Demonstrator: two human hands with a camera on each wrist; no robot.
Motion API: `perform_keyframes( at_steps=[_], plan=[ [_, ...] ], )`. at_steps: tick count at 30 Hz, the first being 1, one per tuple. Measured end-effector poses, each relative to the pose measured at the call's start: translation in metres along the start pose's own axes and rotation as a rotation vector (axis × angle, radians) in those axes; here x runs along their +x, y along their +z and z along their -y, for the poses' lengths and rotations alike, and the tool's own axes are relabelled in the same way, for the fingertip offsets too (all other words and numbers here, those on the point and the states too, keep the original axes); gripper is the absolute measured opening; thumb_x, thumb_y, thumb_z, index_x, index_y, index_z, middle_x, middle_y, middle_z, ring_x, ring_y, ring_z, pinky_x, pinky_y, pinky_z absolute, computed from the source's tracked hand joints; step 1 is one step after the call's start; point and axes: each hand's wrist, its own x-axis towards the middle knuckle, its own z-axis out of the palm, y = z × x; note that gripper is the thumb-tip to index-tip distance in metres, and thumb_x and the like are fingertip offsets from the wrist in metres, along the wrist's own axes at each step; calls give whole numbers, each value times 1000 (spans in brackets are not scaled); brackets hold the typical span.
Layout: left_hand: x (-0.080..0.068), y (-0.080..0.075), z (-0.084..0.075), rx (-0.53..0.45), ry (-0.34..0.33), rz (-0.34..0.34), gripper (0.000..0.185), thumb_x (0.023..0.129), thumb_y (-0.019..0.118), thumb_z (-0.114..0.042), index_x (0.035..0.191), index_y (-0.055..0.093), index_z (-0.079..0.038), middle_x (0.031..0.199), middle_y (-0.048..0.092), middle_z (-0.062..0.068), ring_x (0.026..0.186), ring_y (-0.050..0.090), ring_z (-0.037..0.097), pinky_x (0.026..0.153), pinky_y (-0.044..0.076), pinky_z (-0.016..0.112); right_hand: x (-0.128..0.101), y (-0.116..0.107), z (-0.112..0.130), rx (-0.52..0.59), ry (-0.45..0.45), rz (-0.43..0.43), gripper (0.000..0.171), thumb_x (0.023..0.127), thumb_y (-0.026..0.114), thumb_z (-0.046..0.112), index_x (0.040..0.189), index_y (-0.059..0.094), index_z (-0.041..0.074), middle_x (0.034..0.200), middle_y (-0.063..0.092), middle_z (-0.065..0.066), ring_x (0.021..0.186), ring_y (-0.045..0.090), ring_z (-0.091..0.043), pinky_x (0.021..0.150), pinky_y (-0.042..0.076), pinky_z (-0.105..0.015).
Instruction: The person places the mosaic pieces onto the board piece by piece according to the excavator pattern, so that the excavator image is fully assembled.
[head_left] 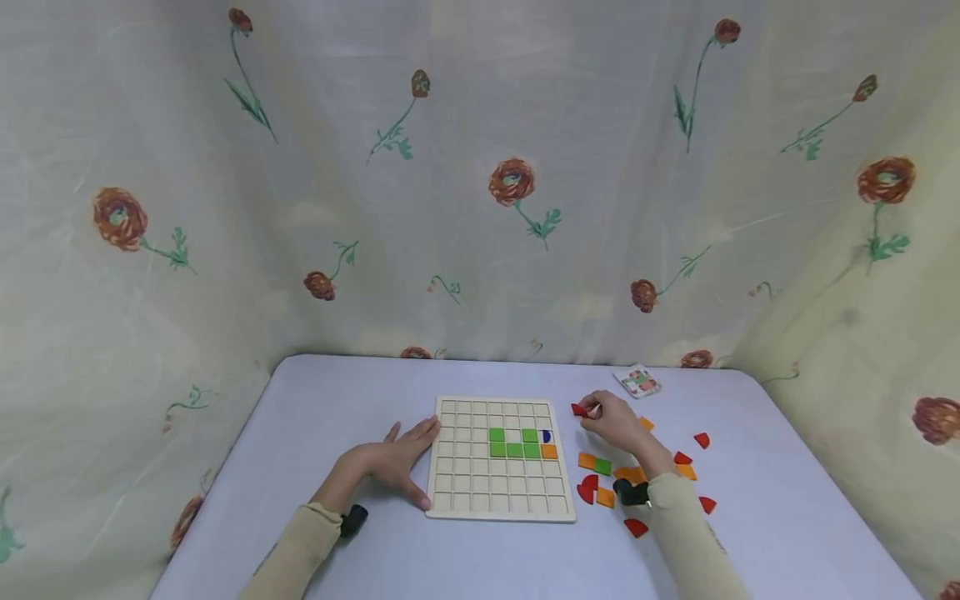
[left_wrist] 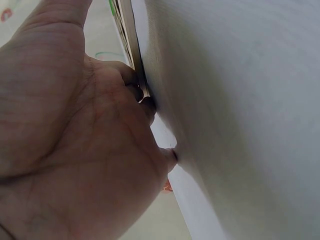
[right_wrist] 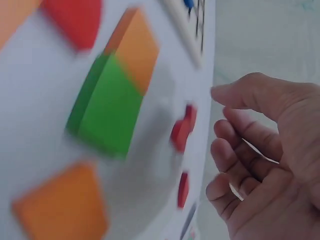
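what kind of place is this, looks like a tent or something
Likely a makeshift indoor recording booth, not a tent: flowered curtains hang close round a small pale table, which holds only a wooden grid board, loose coloured tiles and a small card.

Beige sleeves, blk wrist cams.

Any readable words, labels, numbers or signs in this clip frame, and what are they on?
No text can be read in any view.
The small card at the far side of the table: printed with a picture, too small to tell whether it bears words.
The grid board and the coloured tiles: no print visible.
The curtain: flower pattern only, no lettering.
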Motion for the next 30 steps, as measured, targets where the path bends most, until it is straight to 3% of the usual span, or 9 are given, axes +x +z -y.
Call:
perform_keyframes(
  at_steps=[6,13,21,30],
  plan=[
    [0,1,1,-12,-6,-14,129,65,79,-64,156,6,-7,164,0,7,152,0,23,120,-1,57,-4,-2,-15,-10,64,50,33,90,66,14,120,61,4,111,59,-11,95,50,-25,85,49,-38],
    [0,0,1,-14,-4,-10,130,65,78,-65,156,5,-8,164,-1,7,152,-1,23,119,-2,56,-7,-1,-21,-17,95,31,24,89,69,17,108,62,6,98,61,-8,87,52,-22,78,49,-32],
    [0,0,1,-17,-3,-13,129,65,79,-64,156,6,-7,164,0,7,152,0,24,119,-1,57,-12,0,-21,-7,164,53,31,86,74,30,102,58,10,91,58,-7,83,52,-21,68,45,-26],
    [2,1,0,-14,-5,-9,129,65,79,-64,156,6,-7,164,1,7,152,0,23,119,0,57,-12,0,-18,-9,95,83,30,87,64,10,117,62,15,112,57,-7,98,50,-23,83,51,-33]
  ],
)
